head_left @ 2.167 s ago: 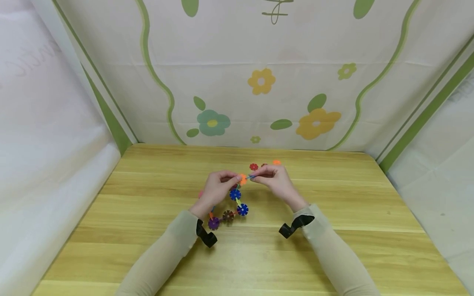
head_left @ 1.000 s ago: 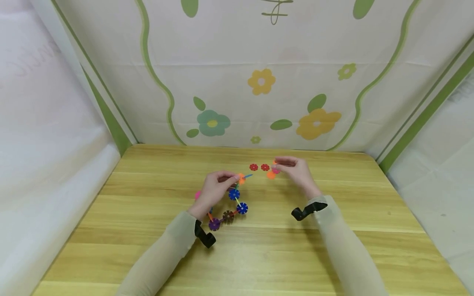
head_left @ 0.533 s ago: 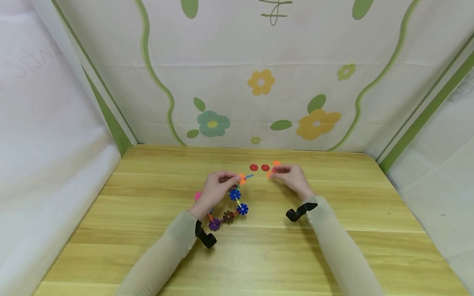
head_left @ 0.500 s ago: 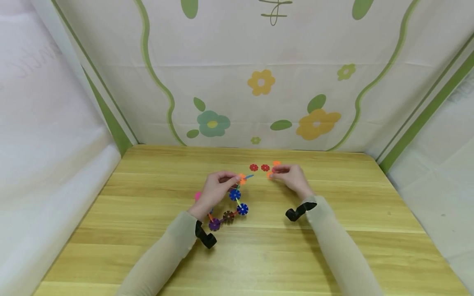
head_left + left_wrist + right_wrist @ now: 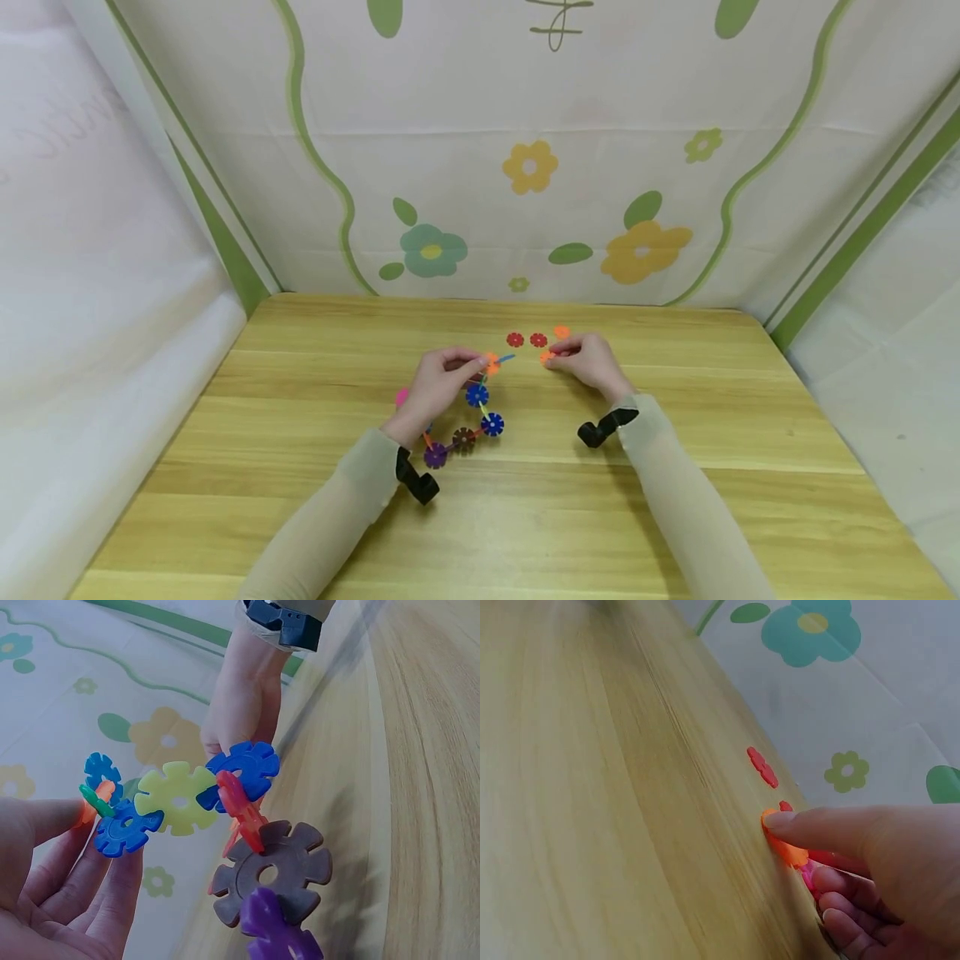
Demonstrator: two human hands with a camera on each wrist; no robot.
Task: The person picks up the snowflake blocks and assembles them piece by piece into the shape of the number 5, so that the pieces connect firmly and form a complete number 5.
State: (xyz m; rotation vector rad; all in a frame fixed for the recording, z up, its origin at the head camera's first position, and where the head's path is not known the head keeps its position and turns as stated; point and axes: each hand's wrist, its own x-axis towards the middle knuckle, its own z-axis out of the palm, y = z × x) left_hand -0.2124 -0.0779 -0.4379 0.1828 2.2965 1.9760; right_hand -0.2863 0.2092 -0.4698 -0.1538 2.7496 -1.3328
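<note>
My left hand (image 5: 438, 383) pinches an orange notched plastic disc (image 5: 492, 363) at one end of a chain of interlocking snowflake discs. A blue disc (image 5: 507, 358) juts from it to the right. Along the chain hang more discs: blue (image 5: 477, 395), yellow (image 5: 177, 798), brown (image 5: 274, 871) and purple (image 5: 435, 455). Part of the chain is hidden behind the left hand and forearm. To the right, my right hand (image 5: 594, 367) pinches a loose orange disc (image 5: 784, 844) between thumb and fingers, low over the table. A pink disc (image 5: 808, 877) shows just beneath those fingers.
Two red discs (image 5: 515, 340) lie flat near the back of the wooden table (image 5: 675, 517). Another orange disc (image 5: 562, 332) lies just behind the right hand. A white flowered cloth (image 5: 480, 100) rises along the table's back edge, with cloth on both sides.
My right hand has left the blue disc on the chain, moved right to the loose discs, and come down and left a little onto an orange one. The left hand has barely moved.
</note>
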